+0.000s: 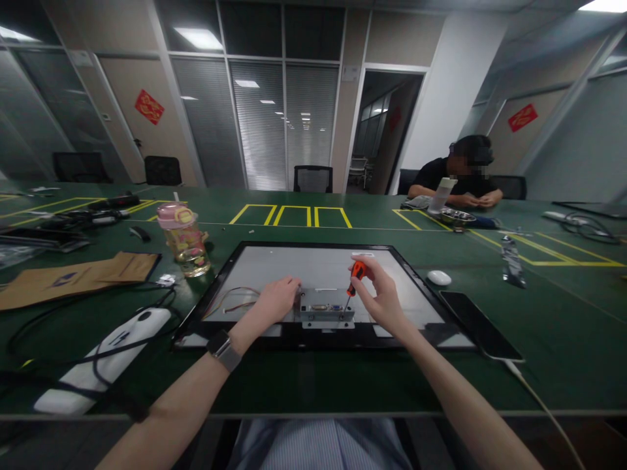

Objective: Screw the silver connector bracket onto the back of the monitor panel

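A flat display panel (255,267) with a black frame lies on the table in front of me. Near its front edge sits a metal bracket (327,315) that carries a row of connectors. My right hand (385,297) grips an orange and black screwdriver (356,274), tilted with its shaft down to the bracket's right part. Against the bracket's left end, my left hand (278,299) has its fingers curled and steadies it; the fingertips are partly hidden. Thin coloured wires (235,300) lie on the panel left of that hand.
Left of the panel are a pink-lidded bottle (183,238), a brown paper bag (73,277) and a white power strip (112,359) with black cables. On the right lie a phone (480,326) with its cable and a white case (439,278). Across the table sits another person (435,179).
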A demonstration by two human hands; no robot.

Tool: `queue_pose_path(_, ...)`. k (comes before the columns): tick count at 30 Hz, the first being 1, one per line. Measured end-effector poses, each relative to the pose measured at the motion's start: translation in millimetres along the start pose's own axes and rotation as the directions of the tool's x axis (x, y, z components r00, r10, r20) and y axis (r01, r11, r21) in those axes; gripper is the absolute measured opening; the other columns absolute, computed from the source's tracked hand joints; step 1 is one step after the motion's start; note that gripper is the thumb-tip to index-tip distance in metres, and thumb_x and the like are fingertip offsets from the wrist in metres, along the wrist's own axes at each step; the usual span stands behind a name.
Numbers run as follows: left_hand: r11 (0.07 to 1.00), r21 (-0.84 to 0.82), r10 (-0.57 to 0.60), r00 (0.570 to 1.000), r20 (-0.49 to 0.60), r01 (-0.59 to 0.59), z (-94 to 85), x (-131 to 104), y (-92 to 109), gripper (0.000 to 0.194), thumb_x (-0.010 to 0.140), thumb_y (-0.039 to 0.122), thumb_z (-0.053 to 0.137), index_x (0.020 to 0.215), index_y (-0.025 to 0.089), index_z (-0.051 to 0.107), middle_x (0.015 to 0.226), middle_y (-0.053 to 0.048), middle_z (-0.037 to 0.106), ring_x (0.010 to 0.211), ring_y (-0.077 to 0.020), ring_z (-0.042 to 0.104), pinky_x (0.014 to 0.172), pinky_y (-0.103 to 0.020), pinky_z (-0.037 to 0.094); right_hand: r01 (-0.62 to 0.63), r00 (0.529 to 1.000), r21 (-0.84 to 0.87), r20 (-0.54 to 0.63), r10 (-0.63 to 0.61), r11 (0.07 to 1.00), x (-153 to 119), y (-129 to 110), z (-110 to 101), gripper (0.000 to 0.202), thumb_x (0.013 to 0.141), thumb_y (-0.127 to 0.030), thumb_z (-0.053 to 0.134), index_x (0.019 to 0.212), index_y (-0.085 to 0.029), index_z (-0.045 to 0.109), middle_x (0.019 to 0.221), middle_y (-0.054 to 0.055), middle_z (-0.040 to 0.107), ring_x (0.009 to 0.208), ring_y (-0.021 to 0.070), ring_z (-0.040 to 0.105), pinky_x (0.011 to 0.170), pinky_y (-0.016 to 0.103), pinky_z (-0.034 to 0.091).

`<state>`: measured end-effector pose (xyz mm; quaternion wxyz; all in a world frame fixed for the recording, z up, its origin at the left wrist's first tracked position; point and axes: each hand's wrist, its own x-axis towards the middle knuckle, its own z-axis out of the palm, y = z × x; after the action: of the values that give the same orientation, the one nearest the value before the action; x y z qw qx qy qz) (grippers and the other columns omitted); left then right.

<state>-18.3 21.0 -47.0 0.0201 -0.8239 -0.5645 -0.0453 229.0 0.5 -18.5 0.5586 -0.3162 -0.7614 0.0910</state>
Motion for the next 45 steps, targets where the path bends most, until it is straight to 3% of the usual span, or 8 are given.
queue_pose_path(9,0.995,-0.070,0.071,0.997,-0.037,-0.073,7.2,1,0,0.034,0.099,0.017,0.030,0.122,0.020,0.054,0.110,-0.009,0.060,0.093,-0.0195,0.066,0.079,-0.030,0.050,0.005,0.998,-0.053,-0.055,-0.008,0.999,2,0,-1,0.026,0.085,-0.029,0.067,0.110,-0.024,0.059,0.084,0.002,0.056,0.073,0.0175,0.057,0.069,0.034,0.050)
queue_pose_path(13,0.993,-0.077,0.086,0.996,-0.019,-0.087,5.9,1,1,0.034,0.099,0.016,0.032,0.122,0.021,0.055,0.111,-0.008,0.060,0.096,-0.0196,0.065,0.082,-0.030,0.050,-0.002,0.998,-0.063,-0.063,-0.002,0.998,1,-2,-1,0.023,0.090,-0.026,0.060,0.112,-0.024,0.058,0.087,0.004,0.059,0.077,0.0185,0.060,0.073,0.036,0.052)
queue_pose_path(17,0.991,-0.090,0.099,0.995,-0.008,-0.099,3.7,1,1,0.034,0.098,0.014,0.033,0.120,0.020,0.057,0.111,-0.009,0.062,0.100,-0.0199,0.064,0.086,-0.030,0.049,-0.013,1.000,0.078,0.020,0.012,0.997,-1,-3,3,0.032,0.097,-0.023,0.045,0.129,-0.025,0.047,0.100,0.008,0.062,0.079,0.0178,0.064,0.073,0.036,0.056)
queue_pose_path(20,0.990,-0.097,0.104,0.995,-0.008,-0.104,3.5,1,0,0.034,0.097,0.015,0.033,0.120,0.019,0.057,0.110,-0.009,0.062,0.098,-0.0205,0.065,0.085,-0.031,0.049,-0.024,0.999,0.147,0.051,0.016,0.989,-2,-3,4,0.032,0.098,-0.023,0.040,0.130,-0.026,0.044,0.106,0.009,0.061,0.078,0.0166,0.066,0.069,0.034,0.058)
queue_pose_path(33,0.987,-0.094,0.126,0.992,-0.015,-0.127,6.2,2,-4,0.032,0.098,0.018,0.033,0.121,0.021,0.056,0.110,-0.008,0.061,0.093,-0.0204,0.065,0.079,-0.030,0.050,0.052,0.995,-0.068,-0.086,-0.058,0.996,2,-8,0,0.026,0.087,-0.028,0.066,0.112,-0.024,0.060,0.084,0.002,0.060,0.066,0.0153,0.059,0.064,0.031,0.055)
queue_pose_path(40,0.988,-0.111,0.114,0.993,0.010,-0.112,5.3,2,-3,0.035,0.098,0.015,0.031,0.121,0.019,0.057,0.112,-0.010,0.061,0.095,-0.0213,0.065,0.083,-0.031,0.049,0.024,0.999,-0.021,0.027,-0.023,1.000,0,4,-1,0.035,0.092,-0.023,0.055,0.127,-0.024,0.051,0.096,0.006,0.067,0.083,0.0191,0.065,0.079,0.037,0.055)
queue_pose_path(45,0.985,-0.126,0.116,0.993,0.010,-0.114,5.0,2,-4,0.035,0.097,0.015,0.033,0.122,0.019,0.056,0.112,-0.010,0.061,0.097,-0.0217,0.065,0.084,-0.031,0.049,-0.033,0.990,0.117,0.143,0.016,0.993,0,2,-4,0.038,0.097,-0.020,0.042,0.135,-0.027,0.041,0.112,0.010,0.063,0.077,0.0163,0.065,0.075,0.037,0.056)
